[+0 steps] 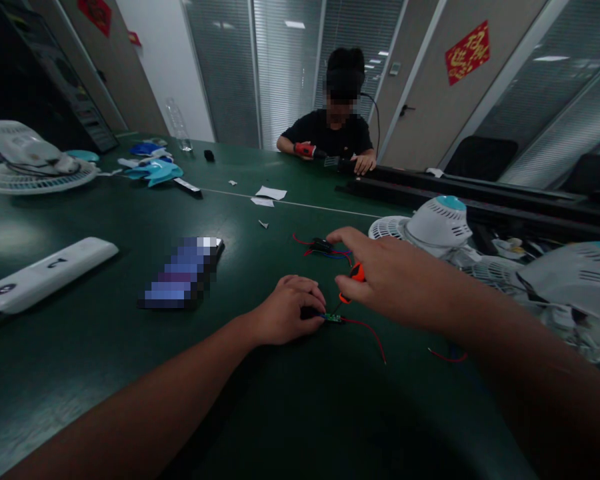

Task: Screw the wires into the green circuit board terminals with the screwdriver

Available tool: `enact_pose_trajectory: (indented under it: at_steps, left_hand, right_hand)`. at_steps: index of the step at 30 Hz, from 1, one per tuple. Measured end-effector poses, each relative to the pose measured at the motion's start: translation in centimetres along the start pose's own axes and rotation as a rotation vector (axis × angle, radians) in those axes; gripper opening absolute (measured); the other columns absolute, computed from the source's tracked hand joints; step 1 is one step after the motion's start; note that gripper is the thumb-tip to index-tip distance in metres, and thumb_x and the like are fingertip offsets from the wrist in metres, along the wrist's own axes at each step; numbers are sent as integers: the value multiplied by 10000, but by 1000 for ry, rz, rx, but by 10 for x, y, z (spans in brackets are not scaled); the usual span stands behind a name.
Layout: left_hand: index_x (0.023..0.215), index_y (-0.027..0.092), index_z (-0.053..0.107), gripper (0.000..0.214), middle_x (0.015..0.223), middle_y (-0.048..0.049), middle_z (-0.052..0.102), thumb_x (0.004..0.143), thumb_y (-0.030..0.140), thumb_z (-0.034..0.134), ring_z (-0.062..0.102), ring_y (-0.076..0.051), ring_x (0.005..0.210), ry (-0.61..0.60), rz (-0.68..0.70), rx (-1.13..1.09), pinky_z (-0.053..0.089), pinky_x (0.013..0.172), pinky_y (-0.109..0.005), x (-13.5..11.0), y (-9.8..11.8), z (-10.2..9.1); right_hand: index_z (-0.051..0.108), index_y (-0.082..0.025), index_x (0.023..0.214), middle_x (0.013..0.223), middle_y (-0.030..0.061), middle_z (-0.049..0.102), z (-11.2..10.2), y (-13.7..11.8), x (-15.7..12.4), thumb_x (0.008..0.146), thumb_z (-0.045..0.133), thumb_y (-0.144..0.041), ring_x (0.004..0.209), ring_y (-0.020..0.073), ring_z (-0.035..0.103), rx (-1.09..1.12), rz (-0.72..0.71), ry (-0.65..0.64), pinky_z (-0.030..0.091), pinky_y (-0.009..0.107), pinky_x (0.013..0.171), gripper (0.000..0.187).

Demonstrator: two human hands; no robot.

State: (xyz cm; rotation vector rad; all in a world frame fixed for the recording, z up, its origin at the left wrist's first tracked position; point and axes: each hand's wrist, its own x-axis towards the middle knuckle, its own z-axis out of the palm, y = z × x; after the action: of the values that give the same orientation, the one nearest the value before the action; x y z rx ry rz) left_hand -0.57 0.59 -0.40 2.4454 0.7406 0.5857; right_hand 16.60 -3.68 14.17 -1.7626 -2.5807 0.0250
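Note:
My left hand (293, 310) rests on the green table, its fingers closed on the left end of a small green circuit board (334, 319). A red wire (375, 331) trails from the board's right end. My right hand (375, 267) grips an orange and black screwdriver (357, 272), tilted so that its shaft comes down at the board. Whether the tip touches a screw or terminal is too small to tell. Just beyond my right fingertips lies a black module (322, 246) with red and blue wires.
To the left lie a phone (183, 273) and a white power strip (47, 273). White fan parts (437, 227) crowd the right side; another fan (35, 160) sits far left. Paper scraps (270, 193) lie mid-table. Across the table, a person (337, 127) holds a red power tool (306, 150).

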Motion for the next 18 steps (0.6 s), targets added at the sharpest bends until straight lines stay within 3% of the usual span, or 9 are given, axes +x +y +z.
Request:
enact_pose_trajectory:
  at_steps: [18]
  left_hand:
    - [882, 233, 703, 111, 1029, 3, 687, 791, 271, 653, 575, -208, 1080, 0, 8, 4, 278, 1039, -427, 0, 0, 1]
  right_hand:
    - [453, -131, 1364, 916, 136, 716, -1, 1, -3, 839, 538, -376, 763, 284, 660, -2, -10, -3, 412, 326, 599, 586]
